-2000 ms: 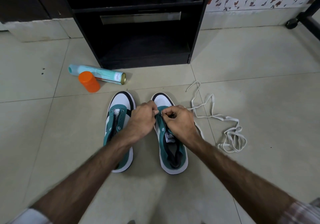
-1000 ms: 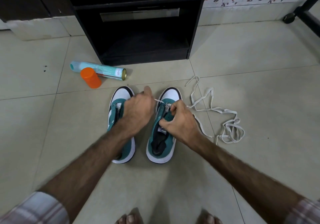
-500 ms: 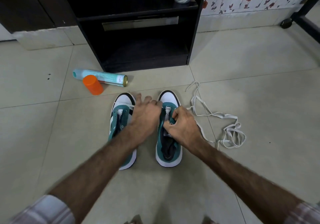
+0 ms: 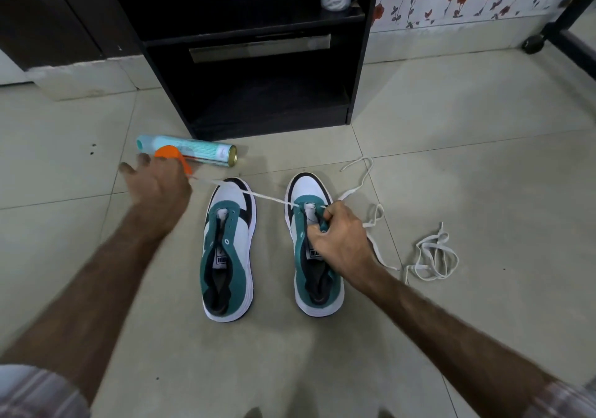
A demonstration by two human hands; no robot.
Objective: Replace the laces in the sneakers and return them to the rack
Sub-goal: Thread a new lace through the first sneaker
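Two green-and-white sneakers side by side on the tiled floor (image 4: 451,127), toes toward the black rack (image 4: 258,62). Left sneaker (image 4: 227,256) unlaced. Right sneaker (image 4: 314,256) pinned near its front eyelets by the right hand (image 4: 342,240), fingers closed on the green upper. White lace (image 4: 258,196) stretched taut from those eyelets across the left sneaker's toe to the left hand (image 4: 158,188), out to the left, pinching the lace end, other fingers spread. Rest of the lace trailing right in loose loops. Spray can (image 4: 193,151) and orange cap (image 4: 172,156) just beyond the left hand.
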